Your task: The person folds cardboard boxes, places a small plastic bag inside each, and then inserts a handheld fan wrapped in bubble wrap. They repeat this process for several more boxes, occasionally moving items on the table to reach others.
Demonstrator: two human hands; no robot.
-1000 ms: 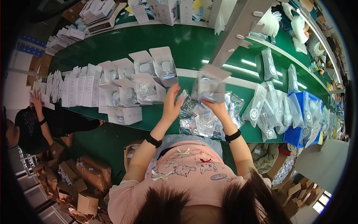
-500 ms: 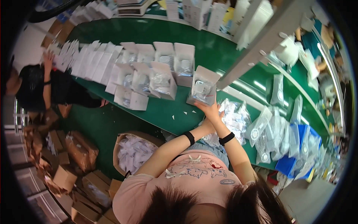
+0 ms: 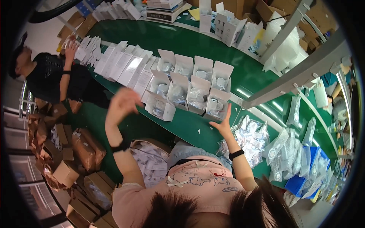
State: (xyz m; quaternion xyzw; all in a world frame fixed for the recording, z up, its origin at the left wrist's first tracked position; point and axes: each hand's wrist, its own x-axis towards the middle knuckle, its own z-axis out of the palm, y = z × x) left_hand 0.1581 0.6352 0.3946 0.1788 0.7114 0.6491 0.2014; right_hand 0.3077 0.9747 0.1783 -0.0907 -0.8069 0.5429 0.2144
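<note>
Open white boxes (image 3: 197,97) stand in two rows on the green table, each holding a pale device in clear plastic. At the right end of the near row is a box with its flap up (image 3: 220,95). My right hand (image 3: 224,124) is at this box's near right corner, fingers and thumb spread, seemingly touching its side. My left hand (image 3: 123,102) is raised near the table's front edge, left of the nearest open box (image 3: 167,111). It is blurred by motion, with its fingers apart and nothing seen in it.
Closed white boxes (image 3: 127,64) stand in a row to the left, near a co-worker (image 3: 51,76). Silvery packets (image 3: 251,138) and bubble-wrapped pieces (image 3: 283,148) lie right, beside a blue bin (image 3: 304,182). A slanting metal post (image 3: 292,78) crosses the right side. A carton of white papers (image 3: 150,157) stands below.
The box I held in both hands now stands at the right end of the near row. My hands have parted, the left swinging up and left. The view has shifted.
</note>
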